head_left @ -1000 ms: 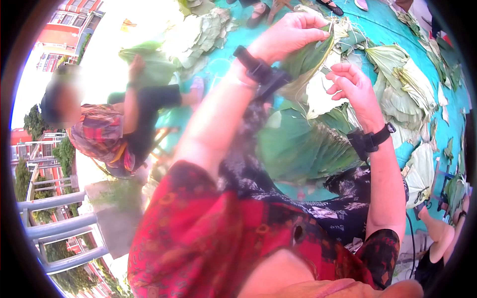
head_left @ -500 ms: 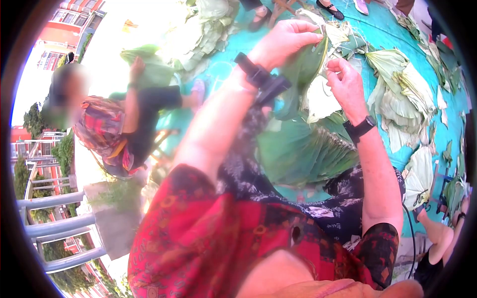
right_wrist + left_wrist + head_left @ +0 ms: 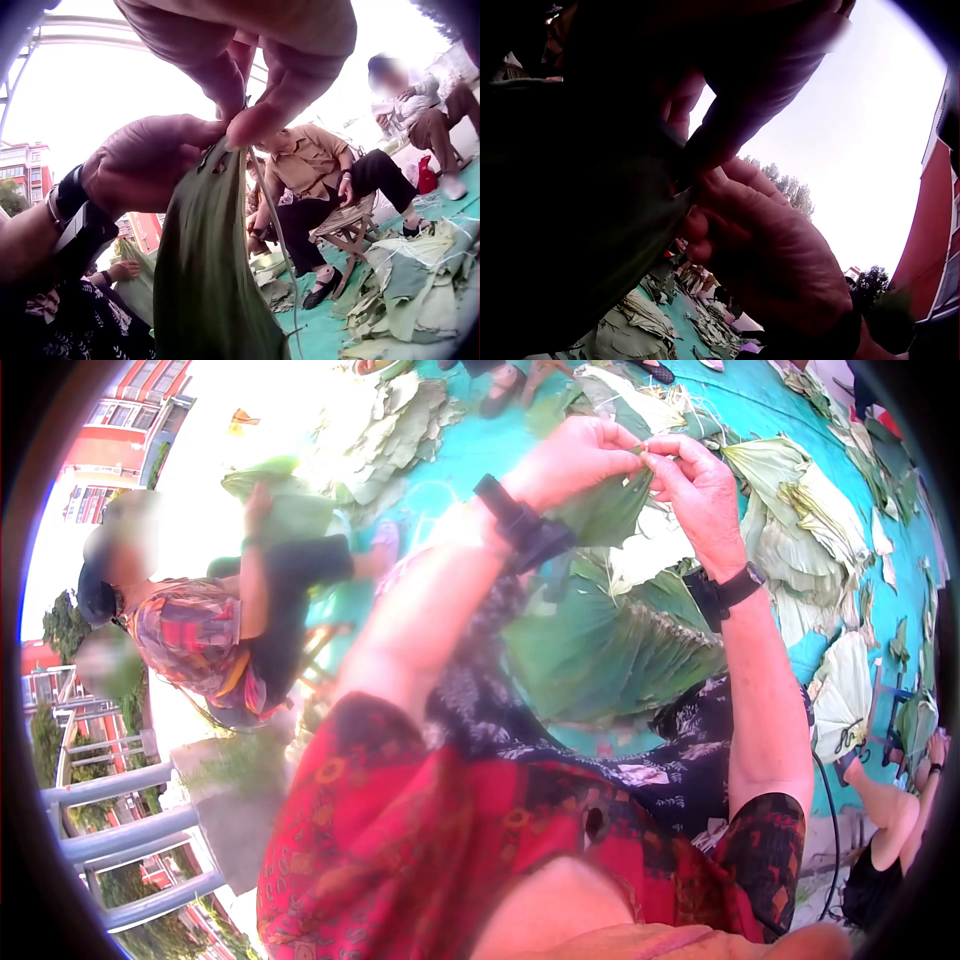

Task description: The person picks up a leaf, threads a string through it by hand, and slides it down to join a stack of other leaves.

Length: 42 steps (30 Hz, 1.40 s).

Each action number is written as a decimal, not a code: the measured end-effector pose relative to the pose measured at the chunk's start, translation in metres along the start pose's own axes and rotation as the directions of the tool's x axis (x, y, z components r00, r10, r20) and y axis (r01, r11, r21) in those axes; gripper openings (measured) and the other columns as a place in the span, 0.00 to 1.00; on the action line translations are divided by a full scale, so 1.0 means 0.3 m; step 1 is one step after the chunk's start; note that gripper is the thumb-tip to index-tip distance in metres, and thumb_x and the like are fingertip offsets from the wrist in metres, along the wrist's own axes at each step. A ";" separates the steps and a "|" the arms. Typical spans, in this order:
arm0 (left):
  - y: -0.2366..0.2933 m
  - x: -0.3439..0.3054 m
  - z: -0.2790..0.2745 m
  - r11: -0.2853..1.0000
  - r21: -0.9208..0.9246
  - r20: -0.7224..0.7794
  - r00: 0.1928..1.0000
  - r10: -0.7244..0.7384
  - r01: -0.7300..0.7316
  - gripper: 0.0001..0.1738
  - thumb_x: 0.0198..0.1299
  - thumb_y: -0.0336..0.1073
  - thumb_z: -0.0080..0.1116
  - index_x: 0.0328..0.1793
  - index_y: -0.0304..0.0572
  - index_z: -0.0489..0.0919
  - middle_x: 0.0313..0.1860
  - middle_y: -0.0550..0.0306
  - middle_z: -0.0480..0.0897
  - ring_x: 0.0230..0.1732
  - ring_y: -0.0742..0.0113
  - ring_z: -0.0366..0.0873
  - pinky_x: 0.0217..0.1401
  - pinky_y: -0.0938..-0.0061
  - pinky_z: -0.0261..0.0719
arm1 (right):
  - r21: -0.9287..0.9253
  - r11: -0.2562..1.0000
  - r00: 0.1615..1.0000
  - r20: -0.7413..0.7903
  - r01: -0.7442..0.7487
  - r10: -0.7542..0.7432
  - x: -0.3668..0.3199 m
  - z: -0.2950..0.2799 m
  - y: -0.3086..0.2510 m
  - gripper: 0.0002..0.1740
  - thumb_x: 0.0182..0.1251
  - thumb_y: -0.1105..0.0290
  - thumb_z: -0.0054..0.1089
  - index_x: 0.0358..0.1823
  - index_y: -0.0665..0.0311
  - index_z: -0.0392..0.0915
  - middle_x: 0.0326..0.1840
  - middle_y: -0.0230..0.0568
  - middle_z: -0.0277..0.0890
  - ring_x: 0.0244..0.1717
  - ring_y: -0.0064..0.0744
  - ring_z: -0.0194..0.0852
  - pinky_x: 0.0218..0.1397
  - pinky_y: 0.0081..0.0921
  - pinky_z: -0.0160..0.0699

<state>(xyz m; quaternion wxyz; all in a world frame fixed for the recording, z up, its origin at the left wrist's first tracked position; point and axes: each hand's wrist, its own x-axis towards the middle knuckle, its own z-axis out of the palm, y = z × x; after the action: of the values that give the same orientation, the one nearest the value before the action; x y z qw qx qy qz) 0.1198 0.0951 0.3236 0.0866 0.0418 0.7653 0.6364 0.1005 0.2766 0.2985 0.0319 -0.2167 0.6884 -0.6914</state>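
Observation:
A large green leaf (image 3: pixel 612 512) hangs folded from my two raised hands. My left hand (image 3: pixel 572 468) pinches its upper end between thumb and fingers. My right hand (image 3: pixel 700 500) meets the left at that same tip, thumb and forefinger pinching it. Close up in the right wrist view, the leaf (image 3: pixel 214 262) drops from both thumbs, with small tears near its top and a thin pale strand (image 3: pixel 279 236) dangling beside it. In the left wrist view the leaf is mostly dark. Below the hands, big green leaves (image 3: pixel 610 650) lie spread by my lap.
Stacks of pale leaves (image 3: pixel 800 540) lie on the turquoise ground sheet (image 3: pixel 760 410), with another leaf pile (image 3: pixel 385 435) farther left. A person (image 3: pixel 190 615) sits at left holding a leaf. Another person (image 3: pixel 315 172) sits on a folding stool. Metal rails (image 3: pixel 130 820) stand at lower left.
My right hand has moved up and left to the leaf's tip, where it now pinches beside the left hand. The left hand has lowered slightly, still holding the leaf.

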 end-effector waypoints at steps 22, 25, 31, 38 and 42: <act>-0.408 0.020 0.050 0.752 0.655 0.256 0.914 -0.315 0.076 0.24 0.55 0.45 0.66 0.53 0.36 0.83 0.47 0.50 0.85 0.48 0.64 0.80 0.57 0.73 0.74 | 0.242 0.968 0.986 -0.167 0.066 -0.025 -0.036 -0.122 -0.174 0.11 0.72 0.71 0.51 0.51 0.70 0.68 0.40 0.45 0.77 0.35 0.28 0.78 0.39 0.23 0.80; -0.518 -0.014 0.109 0.619 0.785 0.327 0.872 -0.365 -0.036 0.23 0.55 0.45 0.66 0.51 0.36 0.83 0.46 0.49 0.85 0.46 0.63 0.79 0.55 0.73 0.74 | 0.258 0.957 0.986 -0.128 0.134 -0.104 -0.053 -0.150 -0.148 0.12 0.72 0.71 0.51 0.52 0.70 0.67 0.40 0.45 0.77 0.36 0.27 0.77 0.40 0.24 0.79; -0.850 -0.040 0.176 0.704 0.702 0.451 0.832 -0.324 -0.106 0.23 0.51 0.52 0.65 0.41 0.38 0.84 0.40 0.43 0.83 0.45 0.46 0.79 0.51 0.60 0.76 | 0.222 0.975 0.986 -0.169 0.029 0.009 -0.038 -0.177 -0.145 0.12 0.72 0.70 0.52 0.52 0.70 0.67 0.40 0.45 0.77 0.35 0.27 0.78 0.39 0.23 0.79; -0.966 -0.022 0.182 0.781 0.622 0.419 0.868 -0.267 -0.060 0.19 0.52 0.49 0.65 0.38 0.39 0.84 0.37 0.42 0.82 0.39 0.46 0.79 0.44 0.60 0.75 | 0.274 0.953 0.989 -0.110 0.130 -0.104 -0.057 -0.194 -0.117 0.09 0.72 0.71 0.53 0.48 0.66 0.69 0.38 0.42 0.78 0.32 0.24 0.78 0.35 0.19 0.80; -0.981 -0.022 0.171 0.722 0.681 0.486 0.813 -0.322 -0.120 0.19 0.54 0.49 0.67 0.35 0.37 0.81 0.28 0.49 0.80 0.29 0.59 0.73 0.40 0.66 0.73 | 0.311 0.940 0.988 -0.115 0.137 -0.106 -0.059 -0.202 -0.119 0.07 0.71 0.72 0.53 0.46 0.65 0.71 0.36 0.41 0.78 0.31 0.24 0.79 0.34 0.19 0.80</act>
<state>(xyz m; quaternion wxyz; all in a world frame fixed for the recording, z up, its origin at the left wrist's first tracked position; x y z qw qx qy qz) 0.1493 0.0886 0.0263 0.3273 0.2159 0.8825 0.2595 0.1047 0.3411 0.3309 -0.0097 -0.2174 0.5541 -0.8035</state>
